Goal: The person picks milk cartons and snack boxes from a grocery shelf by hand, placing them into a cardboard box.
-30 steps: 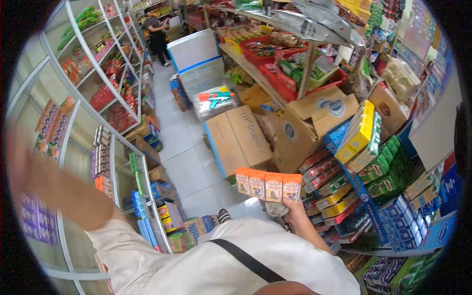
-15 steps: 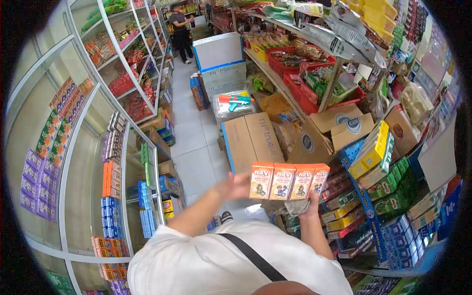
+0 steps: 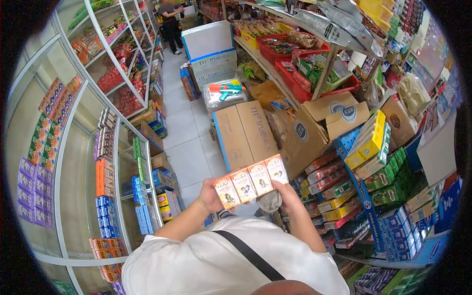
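A pack of orange and white NUVI drink cartons (image 3: 252, 182), several side by side, is held up in front of my chest, tilted with its right end higher. My left hand (image 3: 210, 196) grips the left end, fingers curled behind it. My right hand (image 3: 288, 195) closes on the lower right corner, thumb on the front. A grey, crumpled cloth-like thing (image 3: 269, 202) hangs beneath the pack beside my right hand; whether the fingers hold it too is hard to see.
Glass-fronted shelves with stacked drink packs (image 3: 104, 216) line the left. Ahead, large cartons (image 3: 246, 135) stand in the aisle, with a toy water gun (image 3: 227, 91) on a wrapped pile. Red baskets (image 3: 314, 91) and green packs (image 3: 388, 184) fill the right. A person (image 3: 171, 27) stands far down the aisle.
My left hand, open and apart from the pack before, has taken hold of its left end. The pack has moved left and tilted. The view has shifted slightly.
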The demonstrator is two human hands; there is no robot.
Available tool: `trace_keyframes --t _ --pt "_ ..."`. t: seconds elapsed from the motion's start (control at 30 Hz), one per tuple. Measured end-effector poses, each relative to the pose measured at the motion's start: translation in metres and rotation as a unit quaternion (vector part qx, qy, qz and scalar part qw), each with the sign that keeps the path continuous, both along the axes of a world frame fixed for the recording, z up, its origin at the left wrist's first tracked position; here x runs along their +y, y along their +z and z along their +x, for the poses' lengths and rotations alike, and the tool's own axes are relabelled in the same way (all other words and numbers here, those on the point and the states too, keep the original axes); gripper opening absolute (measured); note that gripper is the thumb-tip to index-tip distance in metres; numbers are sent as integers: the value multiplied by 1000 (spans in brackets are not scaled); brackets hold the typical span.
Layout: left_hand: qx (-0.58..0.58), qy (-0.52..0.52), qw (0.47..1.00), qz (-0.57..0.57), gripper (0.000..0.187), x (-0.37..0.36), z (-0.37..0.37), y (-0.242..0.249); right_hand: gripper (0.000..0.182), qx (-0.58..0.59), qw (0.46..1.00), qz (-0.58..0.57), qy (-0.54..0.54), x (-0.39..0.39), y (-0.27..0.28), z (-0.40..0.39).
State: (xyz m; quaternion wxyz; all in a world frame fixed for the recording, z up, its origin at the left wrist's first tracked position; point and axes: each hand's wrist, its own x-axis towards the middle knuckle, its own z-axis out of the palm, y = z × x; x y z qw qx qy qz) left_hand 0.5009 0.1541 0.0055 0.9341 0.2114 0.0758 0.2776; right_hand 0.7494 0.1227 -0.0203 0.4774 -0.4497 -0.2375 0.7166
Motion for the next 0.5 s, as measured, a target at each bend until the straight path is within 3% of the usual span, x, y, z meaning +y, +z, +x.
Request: trace_keyframes --t 0.07,0.1,0.2,0.23,0.33,0.37,0.4,0.47,0.5 --pt "-1 41 999 -23 86 -7 6 -2 44 -81 996 -31 27 5 17 1" --pt "11 62 998 -8 85 -10 8 1 39 -141 987 22 71 10 14 4" --pt "72 114 991 9 83 -14 9 1 36 -123 983 119 66 2 29 15" --pt "78 127 989 -1 83 -13 11 2 33 -7 989 136 53 -3 47 14" --pt "55 124 990 -25 82 -13 19 7 31 107 963 236 72 -12 72 1" --pt "51 122 991 -9 82 -15 26 9 34 -77 926 362 69 -6 64 -4" --pt "47 120 992 6 82 -17 31 11 41 -316 824 465 64 2 58 -11" --pt "62 119 991 -11 82 -25 38 11 48 -585 679 444 9 -6 56 -34" --pt "51 122 991 -19 82 -28 43 12 52 -608 678 414 -15 -11 53 -38"
